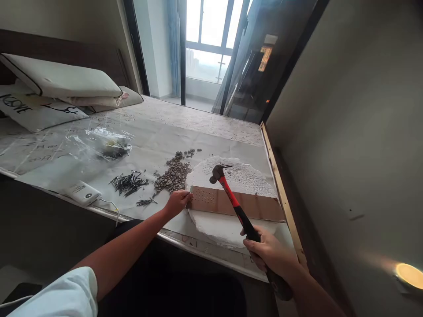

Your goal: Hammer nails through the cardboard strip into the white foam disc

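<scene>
A claw hammer [231, 193] with a dark head and a red and black handle is in my right hand [269, 251], fingers wrapped around the grip. Its head is over a brown board [244, 204] that has rows of small holes at its left part. My left hand [176, 203] is closed in a pinch at the board's left end; what its fingertips hold is too small to make out. Under the board lies a rough white foam slab [214, 229], its surface pitted behind the board. Left of my left hand are a pile of nails [128, 182] and a smaller bunch of nails [145, 202].
Grey gravel [173, 174] is heaped behind my left hand. A clear plastic bag [109, 147] and a white device with a cable [82, 193] lie on the sheet-covered bed. Pillows [66, 79] rest at the headboard. A wooden edge strip [284, 193] runs along the right wall.
</scene>
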A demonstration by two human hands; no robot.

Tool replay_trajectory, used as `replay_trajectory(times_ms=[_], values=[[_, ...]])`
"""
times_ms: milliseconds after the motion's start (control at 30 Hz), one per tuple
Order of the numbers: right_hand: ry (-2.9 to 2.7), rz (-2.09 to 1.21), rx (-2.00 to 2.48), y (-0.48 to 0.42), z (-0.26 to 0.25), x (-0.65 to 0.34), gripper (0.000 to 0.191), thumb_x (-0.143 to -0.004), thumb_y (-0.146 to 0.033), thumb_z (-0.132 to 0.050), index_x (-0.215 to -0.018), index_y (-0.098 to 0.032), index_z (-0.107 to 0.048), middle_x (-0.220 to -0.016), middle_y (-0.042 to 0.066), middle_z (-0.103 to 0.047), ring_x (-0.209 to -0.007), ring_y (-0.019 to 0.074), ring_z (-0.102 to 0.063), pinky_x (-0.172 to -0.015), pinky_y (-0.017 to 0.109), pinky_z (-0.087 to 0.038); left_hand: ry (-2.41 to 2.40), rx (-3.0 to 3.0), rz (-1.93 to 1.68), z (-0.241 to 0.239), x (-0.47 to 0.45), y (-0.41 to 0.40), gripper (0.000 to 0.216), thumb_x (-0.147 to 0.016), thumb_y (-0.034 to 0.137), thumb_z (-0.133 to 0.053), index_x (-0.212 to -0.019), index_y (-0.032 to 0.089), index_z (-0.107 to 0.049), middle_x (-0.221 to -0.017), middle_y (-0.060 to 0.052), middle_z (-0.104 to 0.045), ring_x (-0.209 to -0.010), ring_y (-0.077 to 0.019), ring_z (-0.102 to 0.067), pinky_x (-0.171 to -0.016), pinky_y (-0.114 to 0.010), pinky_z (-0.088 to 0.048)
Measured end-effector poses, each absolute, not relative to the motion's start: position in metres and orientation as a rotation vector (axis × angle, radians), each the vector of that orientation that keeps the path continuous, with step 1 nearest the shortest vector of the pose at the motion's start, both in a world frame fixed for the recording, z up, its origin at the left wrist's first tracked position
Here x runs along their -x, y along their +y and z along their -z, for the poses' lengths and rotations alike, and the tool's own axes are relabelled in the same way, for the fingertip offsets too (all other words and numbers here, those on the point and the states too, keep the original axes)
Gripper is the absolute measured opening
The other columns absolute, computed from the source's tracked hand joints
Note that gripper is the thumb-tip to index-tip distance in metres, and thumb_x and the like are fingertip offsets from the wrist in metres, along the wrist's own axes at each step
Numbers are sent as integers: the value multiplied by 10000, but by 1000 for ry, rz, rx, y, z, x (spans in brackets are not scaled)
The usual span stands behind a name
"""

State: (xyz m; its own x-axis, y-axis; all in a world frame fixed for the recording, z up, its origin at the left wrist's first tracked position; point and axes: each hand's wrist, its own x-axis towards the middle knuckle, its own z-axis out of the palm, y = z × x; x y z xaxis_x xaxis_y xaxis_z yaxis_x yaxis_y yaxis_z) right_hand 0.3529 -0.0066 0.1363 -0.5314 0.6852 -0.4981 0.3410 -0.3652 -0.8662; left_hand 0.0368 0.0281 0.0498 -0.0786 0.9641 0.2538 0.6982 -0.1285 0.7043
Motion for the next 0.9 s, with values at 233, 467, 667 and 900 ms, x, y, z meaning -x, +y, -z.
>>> replay_trajectory(times_ms=[233,467,667,900], values=[[-1617,-2050,1353,-1,-141,-349,305,-714,-359,-539,-929,-191,-403,-372,-147,-290,-289,54,-248,-310,189,-224,1775,-2058,-1077,-34,-38,27,378,-881,336,-404,-563,172,-527,-600,-8,-523,-574,-101,-469,-577,-218,-371],[-1619,-2066,1364,-7,-139,-346,366,-674,-431,-577,-901,-197,-411,-351,-149,-272,-291,51,-230,-309,187,-207,1731,-2001,-1105,-32,-45,23,384,-889,355,-388,-579,176,-526,-623,-12,-524,-596,-102,-472,-610,-222,-385],[-1660,-2046,1378,-24,-139,-350,321,-709,-376,-547,-928,-192,-402,-351,-147,-291,-299,56,-227,-315,189,-224,1666,-2058,-1112,-28,-39,21,381,-884,319,-404,-550,173,-514,-614,-16,-526,-591,-103,-477,-608,-224,-378],[-1670,-2045,1379,-41,-150,-342,280,-702,-323,-545,-906,-196,-403,-397,-143,-291,-313,54,-253,-306,180,-232,1657,-2108,-1102,-18,-35,21,382,-885,331,-395,-548,178,-490,-582,-8,-499,-586,-107,-459,-597,-226,-353]])
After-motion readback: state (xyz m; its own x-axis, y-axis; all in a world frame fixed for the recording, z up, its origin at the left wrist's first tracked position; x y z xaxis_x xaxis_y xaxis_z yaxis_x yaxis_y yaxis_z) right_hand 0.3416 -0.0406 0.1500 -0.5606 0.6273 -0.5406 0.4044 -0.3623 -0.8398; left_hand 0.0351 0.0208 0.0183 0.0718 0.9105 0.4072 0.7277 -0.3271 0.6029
